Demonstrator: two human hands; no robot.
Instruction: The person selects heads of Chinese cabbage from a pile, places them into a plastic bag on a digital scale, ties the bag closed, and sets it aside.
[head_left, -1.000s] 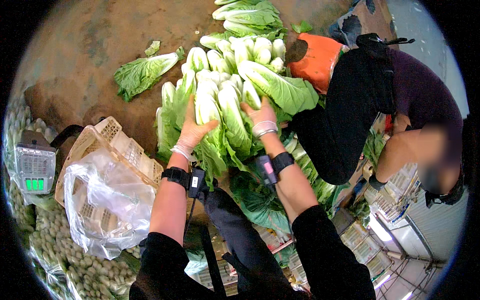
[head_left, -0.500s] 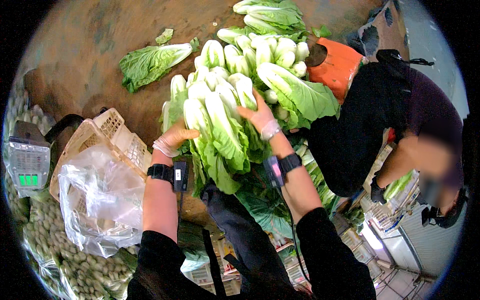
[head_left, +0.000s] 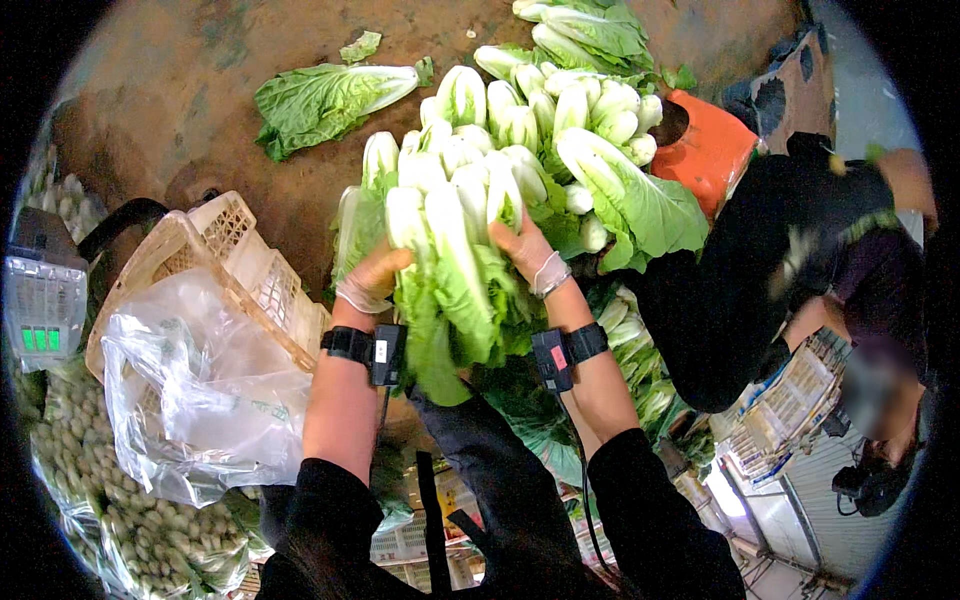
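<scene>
Between my hands is a bundle of Chinese cabbages (head_left: 443,235), white stem ends facing away and leafy green ends hanging toward me. My left hand (head_left: 375,277) is pressed around its left side, the thumb over the stems. My right hand (head_left: 525,252) grips the right side, with most of its fingers hidden behind the leaves. A clear band circles each wrist, and a black strapped device sits on each forearm. Just beyond the bundle, more Chinese cabbages (head_left: 600,105) are heaped together. One loose cabbage (head_left: 330,100) lies apart at the far left.
At left, a cream plastic crate (head_left: 225,265) holds a clear plastic bag (head_left: 190,370), beside a scale with a green-lit display (head_left: 40,325). Bagged small roundish produce (head_left: 140,520) sits below. An orange container (head_left: 705,150) stands right of the heap, near a co-worker in dark clothes (head_left: 730,290).
My hands have come in closer around the cabbages and drawn them slightly toward me. The scene has shifted as my head moved. The co-worker's hand has risen at the right, blurred, near something leafy.
</scene>
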